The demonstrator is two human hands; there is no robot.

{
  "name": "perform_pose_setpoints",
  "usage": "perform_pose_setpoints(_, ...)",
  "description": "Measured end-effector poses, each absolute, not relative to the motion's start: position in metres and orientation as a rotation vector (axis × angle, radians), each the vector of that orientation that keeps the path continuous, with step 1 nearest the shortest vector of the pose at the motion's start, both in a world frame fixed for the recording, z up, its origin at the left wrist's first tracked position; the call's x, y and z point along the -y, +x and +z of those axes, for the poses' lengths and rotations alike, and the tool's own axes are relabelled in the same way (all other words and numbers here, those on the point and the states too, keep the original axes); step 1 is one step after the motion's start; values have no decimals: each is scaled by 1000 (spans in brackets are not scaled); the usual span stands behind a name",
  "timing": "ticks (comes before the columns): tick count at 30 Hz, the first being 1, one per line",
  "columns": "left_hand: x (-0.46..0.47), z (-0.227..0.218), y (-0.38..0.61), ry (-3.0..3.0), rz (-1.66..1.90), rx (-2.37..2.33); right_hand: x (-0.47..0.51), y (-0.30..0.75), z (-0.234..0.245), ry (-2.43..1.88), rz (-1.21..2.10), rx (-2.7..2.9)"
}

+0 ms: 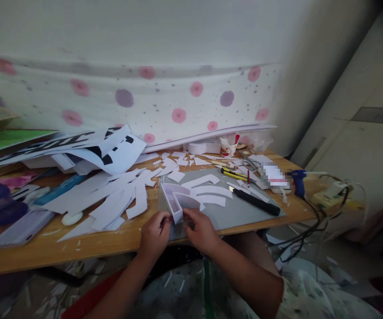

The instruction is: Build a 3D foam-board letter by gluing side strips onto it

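While both hands work at the near edge of the table (88, 249), I log the white frame (175, 206) between them, its pointed corner towards the wearer, its walls standing up off the near left part of the grey mat (231, 217). Left hand (156, 228): narrow, thumb and fingertips pinching at the left side of that corner. Right hand (200, 228): fingers bent over the right side, thumb below, also holding the frame. How hard either presses, I can't tell from here.

Risks, as I judge them. The walls look thin — uneven squeezing could crease one or spring the corner apart. If the corner hangs past the mat, a downward push might tip the whole piece.

The black knife (257, 201) lies right of the frame, its blade seemingly bare and pointing far left; a right hand sweeping outward could meet it. The curved strips (211, 190) lie against or just beside the frame — a turn of the piece could drag them askew. Loose scraps (169, 166) on the far left could get under an edge. At the right, the glue gun (298, 182) sits among cables (314, 217); a snagged cable could pull it over.
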State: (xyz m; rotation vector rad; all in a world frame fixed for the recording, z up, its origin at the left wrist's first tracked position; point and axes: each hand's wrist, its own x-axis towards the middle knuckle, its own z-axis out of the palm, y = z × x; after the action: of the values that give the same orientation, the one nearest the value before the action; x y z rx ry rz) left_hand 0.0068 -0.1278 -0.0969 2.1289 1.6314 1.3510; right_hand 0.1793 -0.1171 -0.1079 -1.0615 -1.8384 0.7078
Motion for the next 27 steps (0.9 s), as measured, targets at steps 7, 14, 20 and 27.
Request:
perform_pose_setpoints(7, 124, -97, 3, 2081, 1335, -1601, 122, 183, -103, -1055, 675, 1877)
perform_pose_setpoints(14, 126, -98, 1, 1969, 1326, -1584, 128, 186, -106, -1023, 627, 1921)
perform_pose_setpoints(20, 125, -92, 1, 2121, 1290, -1552, 132, 190, -109, -1040, 569, 1968)
perform_pose_setpoints(27, 123, -89, -3, 2178, 1247, -1515, 128, 197, -116, -944, 484, 2012)
